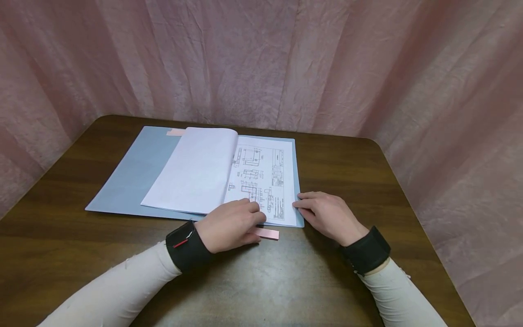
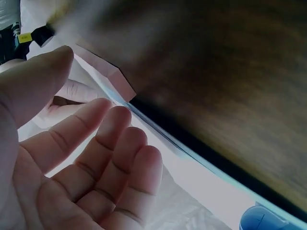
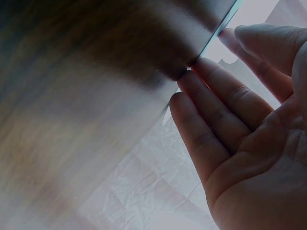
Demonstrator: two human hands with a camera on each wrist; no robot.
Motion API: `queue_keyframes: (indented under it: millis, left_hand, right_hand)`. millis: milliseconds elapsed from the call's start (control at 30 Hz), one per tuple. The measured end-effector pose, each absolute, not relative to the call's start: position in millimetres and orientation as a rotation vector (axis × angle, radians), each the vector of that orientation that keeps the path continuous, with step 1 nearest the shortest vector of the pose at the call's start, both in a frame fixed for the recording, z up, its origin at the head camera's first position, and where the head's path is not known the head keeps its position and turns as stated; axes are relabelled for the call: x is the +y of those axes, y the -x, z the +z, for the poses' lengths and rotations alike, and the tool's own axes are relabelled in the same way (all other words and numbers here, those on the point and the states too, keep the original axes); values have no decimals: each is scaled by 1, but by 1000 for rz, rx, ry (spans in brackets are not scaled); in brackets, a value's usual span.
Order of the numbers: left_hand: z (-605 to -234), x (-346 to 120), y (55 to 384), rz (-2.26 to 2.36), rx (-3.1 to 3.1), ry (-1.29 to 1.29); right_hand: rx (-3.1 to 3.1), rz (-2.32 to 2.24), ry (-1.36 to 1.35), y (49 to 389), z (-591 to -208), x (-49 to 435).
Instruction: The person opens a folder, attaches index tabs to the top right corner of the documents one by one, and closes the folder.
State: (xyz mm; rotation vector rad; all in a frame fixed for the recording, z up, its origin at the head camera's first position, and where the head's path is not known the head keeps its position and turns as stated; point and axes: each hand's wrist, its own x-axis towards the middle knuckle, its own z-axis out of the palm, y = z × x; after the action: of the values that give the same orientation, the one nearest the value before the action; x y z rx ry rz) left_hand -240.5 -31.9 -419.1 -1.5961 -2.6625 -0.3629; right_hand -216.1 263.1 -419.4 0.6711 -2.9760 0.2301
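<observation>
A blue folder (image 1: pixel 122 175) lies spread on the table with white sheets in it. A blank white page (image 1: pixel 196 168) is turned to the left, and a page with technical drawings (image 1: pixel 265 181) faces up on the right. My left hand (image 1: pixel 234 225) is over the folder's front edge, beside a pink sticky-note pad (image 1: pixel 267 233). In the left wrist view the pad (image 2: pixel 108 74) lies just beyond loosely bent fingers (image 2: pixel 139 167), with the thumb apart from them. My right hand (image 1: pixel 328 215) touches the folder's right edge with nearly straight fingers (image 3: pixel 196 129).
A strip of pink paper (image 1: pixel 175 132) is at the folder's top edge, partly behind the turned page. Brown wooden table (image 1: pixel 351 168) surrounds the folder. A pink curtain (image 1: pixel 261 63) hangs close behind the table and along its sides.
</observation>
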Motion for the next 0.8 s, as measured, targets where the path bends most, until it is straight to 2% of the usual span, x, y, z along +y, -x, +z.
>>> queue_keyframes:
  millis: [800]
  left_hand:
    - [-424,-31,239,-315,-2683,1549]
  right_hand:
    - [-2960,224,-685,216,-421,264]
